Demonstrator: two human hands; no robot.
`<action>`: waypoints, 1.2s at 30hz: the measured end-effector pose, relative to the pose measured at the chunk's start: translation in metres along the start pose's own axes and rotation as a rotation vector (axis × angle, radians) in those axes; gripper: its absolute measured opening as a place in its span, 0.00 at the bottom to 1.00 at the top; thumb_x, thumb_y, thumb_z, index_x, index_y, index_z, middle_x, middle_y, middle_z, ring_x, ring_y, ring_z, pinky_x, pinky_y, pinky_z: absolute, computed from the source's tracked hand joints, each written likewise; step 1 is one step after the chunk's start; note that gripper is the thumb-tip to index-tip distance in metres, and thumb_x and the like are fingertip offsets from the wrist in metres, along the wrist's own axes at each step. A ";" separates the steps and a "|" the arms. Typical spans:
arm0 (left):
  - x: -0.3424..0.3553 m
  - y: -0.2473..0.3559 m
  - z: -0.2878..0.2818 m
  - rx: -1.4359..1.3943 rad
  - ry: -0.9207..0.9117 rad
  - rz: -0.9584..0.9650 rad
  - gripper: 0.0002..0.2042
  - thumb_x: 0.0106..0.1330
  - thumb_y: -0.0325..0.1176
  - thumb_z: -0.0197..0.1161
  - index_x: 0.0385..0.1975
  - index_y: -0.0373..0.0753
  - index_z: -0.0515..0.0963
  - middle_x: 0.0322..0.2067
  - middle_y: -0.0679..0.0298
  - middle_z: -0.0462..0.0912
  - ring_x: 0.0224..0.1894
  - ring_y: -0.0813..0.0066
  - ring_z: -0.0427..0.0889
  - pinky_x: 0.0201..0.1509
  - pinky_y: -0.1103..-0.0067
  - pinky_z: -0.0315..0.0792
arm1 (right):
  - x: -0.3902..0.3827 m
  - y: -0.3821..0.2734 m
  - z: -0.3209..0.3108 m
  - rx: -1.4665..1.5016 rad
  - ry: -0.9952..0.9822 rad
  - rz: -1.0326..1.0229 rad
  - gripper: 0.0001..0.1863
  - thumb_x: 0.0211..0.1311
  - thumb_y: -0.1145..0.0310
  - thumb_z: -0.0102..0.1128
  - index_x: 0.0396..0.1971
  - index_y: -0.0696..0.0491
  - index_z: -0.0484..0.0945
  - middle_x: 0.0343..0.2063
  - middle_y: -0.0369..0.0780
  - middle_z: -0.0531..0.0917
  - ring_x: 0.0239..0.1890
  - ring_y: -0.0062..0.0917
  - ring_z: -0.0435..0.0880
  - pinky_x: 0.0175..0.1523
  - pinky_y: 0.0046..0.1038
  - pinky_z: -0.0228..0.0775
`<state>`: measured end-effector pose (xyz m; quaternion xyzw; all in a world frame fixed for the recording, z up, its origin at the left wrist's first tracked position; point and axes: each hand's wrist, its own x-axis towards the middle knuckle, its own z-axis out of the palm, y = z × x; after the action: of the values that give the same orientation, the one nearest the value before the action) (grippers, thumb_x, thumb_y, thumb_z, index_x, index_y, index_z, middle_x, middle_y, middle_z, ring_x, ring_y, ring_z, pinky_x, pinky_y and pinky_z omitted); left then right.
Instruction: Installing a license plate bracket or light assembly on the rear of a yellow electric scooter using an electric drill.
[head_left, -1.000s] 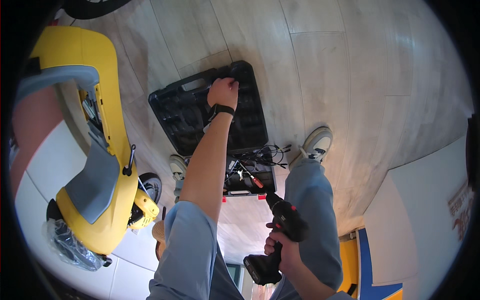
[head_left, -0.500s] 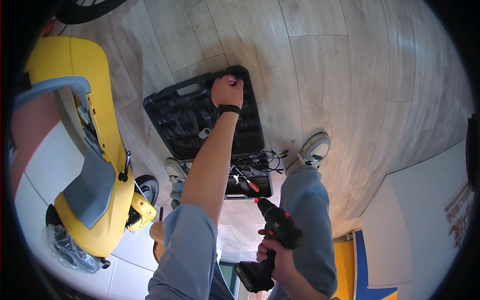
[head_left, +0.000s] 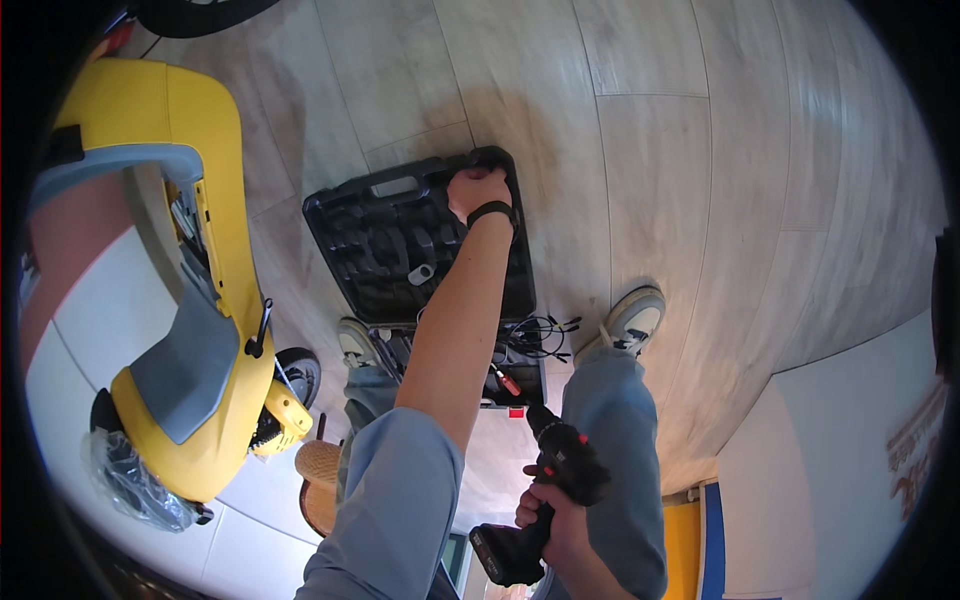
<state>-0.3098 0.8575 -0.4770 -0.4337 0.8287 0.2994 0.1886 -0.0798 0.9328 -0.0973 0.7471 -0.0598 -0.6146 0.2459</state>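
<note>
Head view: right hand (head_left: 567, 518) grips black drill (head_left: 573, 468), 5 o'clock; left hand (head_left: 478, 193) at 12 o'clock over open black case (head_left: 345, 240), fingers curled, can't tell if holding anything

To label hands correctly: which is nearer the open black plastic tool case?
The left hand, at the case near its far right corner; the right hand, gripping a black pistol-shaped drill, is farther back.

"How is the floor (head_left: 665, 215) covered?"

"It is laid with pale wood-look planks (head_left: 530, 60), on which light (head_left: 812, 80) is reflected at the upper right."

"What is seen beyond?"

"At the right, a white panel (head_left: 845, 430) is bordered by a blue strip (head_left: 711, 545), then a yellow panel (head_left: 683, 550)."
</note>
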 end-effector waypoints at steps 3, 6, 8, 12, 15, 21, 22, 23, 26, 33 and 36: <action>0.004 -0.003 0.001 -0.046 0.018 -0.022 0.09 0.44 0.37 0.73 0.24 0.41 0.83 0.32 0.56 0.85 0.37 0.57 0.85 0.46 0.68 0.77 | -0.001 0.000 -0.002 -0.004 -0.013 -0.019 0.17 0.54 0.78 0.55 0.46 0.56 0.69 0.20 0.36 0.69 0.20 0.19 0.67 0.27 0.22 0.61; -0.004 -0.002 -0.007 -0.079 0.004 0.041 0.11 0.45 0.35 0.73 0.28 0.40 0.83 0.31 0.56 0.85 0.35 0.59 0.85 0.44 0.70 0.77 | -0.007 -0.008 0.002 -0.057 -0.018 -0.058 0.17 0.54 0.75 0.53 0.46 0.56 0.69 0.19 0.36 0.67 0.19 0.19 0.66 0.25 0.21 0.60; -0.018 -0.006 -0.027 -0.073 -0.006 0.113 0.14 0.45 0.35 0.72 0.32 0.40 0.83 0.31 0.57 0.85 0.34 0.61 0.85 0.41 0.71 0.78 | -0.010 -0.011 0.004 -0.034 -0.021 -0.065 0.17 0.54 0.76 0.53 0.46 0.56 0.69 0.19 0.36 0.68 0.19 0.19 0.66 0.25 0.21 0.60; -0.085 -0.023 -0.132 -0.546 -0.439 0.021 0.21 0.55 0.29 0.68 0.51 0.37 0.75 0.34 0.63 0.84 0.34 0.75 0.83 0.33 0.84 0.72 | -0.009 -0.015 0.008 0.012 -0.095 -0.091 0.17 0.54 0.78 0.53 0.45 0.56 0.69 0.19 0.35 0.67 0.20 0.18 0.66 0.25 0.20 0.60; -0.147 -0.053 -0.207 -0.529 -0.560 -0.197 0.17 0.60 0.29 0.65 0.50 0.35 0.75 0.39 0.61 0.83 0.39 0.76 0.83 0.37 0.84 0.72 | 0.003 -0.023 -0.001 -0.021 -0.129 -0.149 0.15 0.54 0.74 0.54 0.44 0.55 0.70 0.19 0.33 0.66 0.19 0.17 0.65 0.24 0.19 0.59; -0.243 -0.111 -0.416 -0.687 -0.605 -0.400 0.12 0.63 0.23 0.60 0.46 0.33 0.76 0.39 0.59 0.83 0.44 0.67 0.83 0.44 0.78 0.76 | 0.048 0.000 -0.001 -0.041 -0.344 -0.175 0.15 0.56 0.65 0.57 0.42 0.54 0.72 0.18 0.31 0.67 0.16 0.16 0.66 0.23 0.20 0.62; -0.259 -0.109 -0.447 -0.697 -0.620 -0.432 0.11 0.63 0.22 0.59 0.45 0.32 0.77 0.39 0.59 0.83 0.44 0.67 0.83 0.44 0.77 0.77 | 0.054 0.005 -0.004 -0.054 -0.377 -0.215 0.15 0.56 0.63 0.57 0.41 0.54 0.72 0.17 0.31 0.68 0.16 0.16 0.66 0.23 0.20 0.63; -0.268 -0.106 -0.479 -0.726 -0.656 -0.423 0.11 0.63 0.21 0.59 0.45 0.32 0.77 0.39 0.58 0.83 0.44 0.67 0.83 0.45 0.77 0.77 | 0.053 0.013 0.003 -0.038 -0.395 -0.220 0.13 0.57 0.62 0.56 0.37 0.53 0.71 0.15 0.30 0.67 0.14 0.17 0.66 0.22 0.22 0.62; -0.300 -0.089 -0.553 -0.726 -0.769 -0.391 0.10 0.64 0.21 0.59 0.44 0.31 0.77 0.41 0.58 0.82 0.48 0.66 0.82 0.49 0.78 0.77 | 0.033 0.024 0.005 0.224 -0.451 -0.110 0.12 0.58 0.60 0.55 0.32 0.54 0.71 0.11 0.30 0.65 0.12 0.18 0.66 0.21 0.23 0.63; -0.282 -0.124 -0.686 -0.512 -1.086 -0.084 0.11 0.65 0.20 0.57 0.46 0.32 0.77 0.43 0.58 0.82 0.47 0.67 0.82 0.50 0.78 0.76 | -0.050 0.169 0.025 0.218 -0.608 -0.442 0.11 0.58 0.62 0.58 0.33 0.53 0.73 0.16 0.29 0.69 0.16 0.14 0.68 0.23 0.19 0.65; -0.276 -0.148 -0.725 -0.441 -1.151 0.011 0.11 0.65 0.20 0.56 0.46 0.32 0.77 0.43 0.58 0.82 0.46 0.69 0.82 0.51 0.78 0.76 | -0.072 0.228 0.009 0.150 -0.725 -0.497 0.11 0.59 0.62 0.58 0.36 0.53 0.72 0.17 0.29 0.69 0.16 0.14 0.68 0.23 0.18 0.65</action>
<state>-0.0727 0.4801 0.1750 -0.2272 0.5149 0.6505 0.5100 -0.0571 0.7594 0.0657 0.4909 -0.0049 -0.8712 -0.0010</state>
